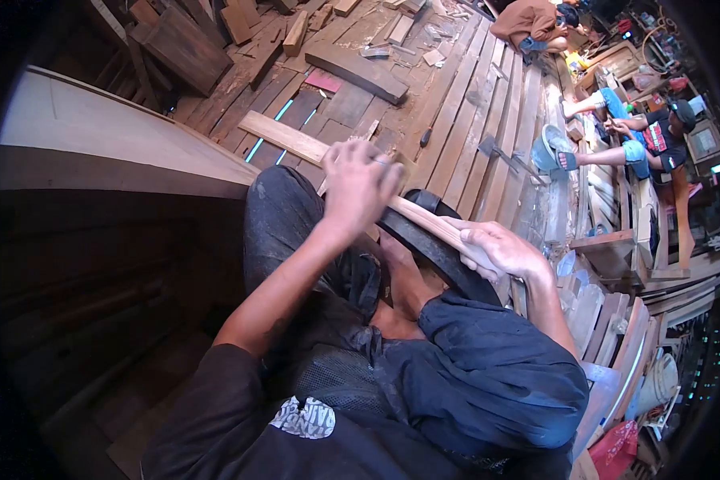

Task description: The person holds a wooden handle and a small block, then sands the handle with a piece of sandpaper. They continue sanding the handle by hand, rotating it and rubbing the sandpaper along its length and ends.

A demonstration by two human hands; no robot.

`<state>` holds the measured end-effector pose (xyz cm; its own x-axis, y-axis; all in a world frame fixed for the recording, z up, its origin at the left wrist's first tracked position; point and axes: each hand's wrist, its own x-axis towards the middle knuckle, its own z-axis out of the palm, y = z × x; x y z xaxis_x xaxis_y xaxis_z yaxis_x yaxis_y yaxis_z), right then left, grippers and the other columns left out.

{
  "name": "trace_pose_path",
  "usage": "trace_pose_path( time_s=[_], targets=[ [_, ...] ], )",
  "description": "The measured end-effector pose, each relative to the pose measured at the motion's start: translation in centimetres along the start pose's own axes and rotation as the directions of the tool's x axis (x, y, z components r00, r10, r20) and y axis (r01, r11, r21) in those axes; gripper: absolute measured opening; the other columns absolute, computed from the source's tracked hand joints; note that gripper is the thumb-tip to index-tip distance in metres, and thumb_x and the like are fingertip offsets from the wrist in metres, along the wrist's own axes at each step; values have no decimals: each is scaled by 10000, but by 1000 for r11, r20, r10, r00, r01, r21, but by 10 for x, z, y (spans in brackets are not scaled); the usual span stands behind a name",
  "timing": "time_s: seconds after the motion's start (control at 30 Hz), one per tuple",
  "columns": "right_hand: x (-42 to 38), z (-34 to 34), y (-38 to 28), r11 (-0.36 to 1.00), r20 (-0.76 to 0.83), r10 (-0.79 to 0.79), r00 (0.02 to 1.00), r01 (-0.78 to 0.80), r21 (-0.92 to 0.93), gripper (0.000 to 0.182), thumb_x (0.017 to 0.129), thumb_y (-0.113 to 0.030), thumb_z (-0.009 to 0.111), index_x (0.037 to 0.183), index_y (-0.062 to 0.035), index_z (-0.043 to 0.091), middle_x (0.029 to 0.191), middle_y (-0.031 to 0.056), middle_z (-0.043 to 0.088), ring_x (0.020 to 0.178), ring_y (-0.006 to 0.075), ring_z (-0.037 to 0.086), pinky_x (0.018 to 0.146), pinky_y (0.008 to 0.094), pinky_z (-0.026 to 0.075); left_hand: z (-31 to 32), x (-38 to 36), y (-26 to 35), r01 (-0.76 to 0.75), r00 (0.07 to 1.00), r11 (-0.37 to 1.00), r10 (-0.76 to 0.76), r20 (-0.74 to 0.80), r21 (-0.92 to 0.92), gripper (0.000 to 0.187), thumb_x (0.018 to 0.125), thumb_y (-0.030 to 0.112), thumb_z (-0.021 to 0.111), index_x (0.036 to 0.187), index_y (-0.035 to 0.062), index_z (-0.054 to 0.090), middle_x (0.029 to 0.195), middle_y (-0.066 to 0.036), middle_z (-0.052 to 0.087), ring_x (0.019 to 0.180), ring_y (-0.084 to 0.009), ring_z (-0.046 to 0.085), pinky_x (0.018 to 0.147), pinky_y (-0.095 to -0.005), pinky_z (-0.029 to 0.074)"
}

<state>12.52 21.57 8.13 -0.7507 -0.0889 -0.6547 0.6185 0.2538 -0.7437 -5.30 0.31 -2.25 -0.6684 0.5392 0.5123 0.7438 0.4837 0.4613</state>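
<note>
A long pale wooden strip (284, 138) lies slantwise across my lap, over a black sandal or strap-like piece (428, 240). My left hand (358, 186) is closed over the middle of the strip, its fingers slightly blurred. A small tan edge shows beside those fingers, and I cannot make out what it is. My right hand (500, 250) grips the near right end of the strip, thumb along the top and fingers beneath. My bare foot (404, 276) is under the strip, between my dark trouser legs.
A large pale board (128, 152) stands at left. Offcuts and a thick dark plank (356, 72) lie on the slatted wooden floor. A hatchet-like tool (500, 152) and a bucket (550, 148) are to the right. Two other people sit or crouch at upper right, near stacked timber.
</note>
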Motion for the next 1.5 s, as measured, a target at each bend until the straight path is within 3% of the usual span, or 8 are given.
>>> trace_pose_path(
  time_s=[0.13, 0.33, 0.57, 0.73, 0.8, 1.1, 1.33, 1.5],
  targets=[
    [1, -6, 10, 1000, -10, 18, 1000, -18, -12, 530, 1147, -287, 416, 1649, -119, 444, 780, 32, 607, 483, 97, 502, 471, 260, 446, 17, -1, 54, -164, 986, 975, 165, -6, -151, 308, 993, 373, 687, 1041, 92, 804, 1090, -102, 664, 1233, -318, 564, 1157, -562, 331],
    [-1, -5, 9, 1000, -46, 12, 999, -12, -11, 532, 1122, -316, 461, 1616, -122, 502, 751, 15, 598, 501, 107, 530, 463, 264, 436, 6, 2, 15, 5, 999, 998, -2, 43, -61, 298, 998, 348, 692, 1112, 102, 817, 1115, -98, 677, 1177, -337, 567, 1089, -531, 372],
    [10, -13, 26, 975, -59, -67, 996, 53, -217, 502, 1132, -325, 491, 1606, -161, 523, 797, 25, 632, 607, 111, 570, 560, 290, 480, 6, -10, 58, -165, 978, 973, 183, 102, -162, 292, 979, 373, 708, 1016, 105, 817, 1123, -97, 675, 1208, -321, 576, 1118, -546, 366],
    [7, -15, 20, 953, -92, -107, 990, 76, -293, 490, 1100, -294, 574, 1517, -36, 598, 1248, 125, 770, 1110, 128, 639, 1009, 303, 508, 6, -2, 29, -47, 992, 996, 55, 115, -70, 337, 1000, 401, 685, 1114, 112, 816, 1133, -103, 681, 1201, -319, 594, 1109, -535, 378],
    [8, -11, 19, 960, -58, -236, 970, 224, -169, 473, 1086, -233, 598, 1516, -35, 598, 1291, 107, 755, 1128, 124, 633, 1032, 298, 499, -8, 5, -10, 39, 984, 997, -51, 171, 70, 353, 1015, 413, 666, 1177, 136, 814, 1140, -104, 682, 1173, -328, 591, 1043, -522, 414],
    [6, -10, 11, 937, -79, -128, 989, 94, -336, 499, 1032, -364, 732, 1437, -77, 682, 955, -6, 735, 858, 54, 577, 794, 274, 500, 8, -4, 66, -143, 964, 969, 183, 195, -200, 325, 1000, 394, 683, 1084, 111, 819, 1068, -117, 653, 1181, -343, 580, 1081, -529, 392],
    [11, -11, 17, 967, -104, -183, 978, 160, -200, 511, 1012, -321, 762, 1451, -76, 670, 1096, 30, 788, 992, 76, 623, 901, 286, 527, -19, 9, -18, 10, 944, 994, -45, 326, 107, 362, 1021, 397, 647, 1231, 148, 803, 1118, -126, 673, 1152, -341, 608, 1018, -520, 444],
    [7, -6, 9, 951, -134, -203, 970, 162, -265, 499, 1007, -331, 774, 1427, -75, 690, 1068, 21, 783, 948, 58, 605, 846, 282, 522, -7, 4, 22, -49, 966, 999, 50, 253, -9, 348, 1016, 391, 662, 1190, 128, 810, 1097, -117, 661, 1153, -333, 597, 1021, -514, 424]
  ],
)
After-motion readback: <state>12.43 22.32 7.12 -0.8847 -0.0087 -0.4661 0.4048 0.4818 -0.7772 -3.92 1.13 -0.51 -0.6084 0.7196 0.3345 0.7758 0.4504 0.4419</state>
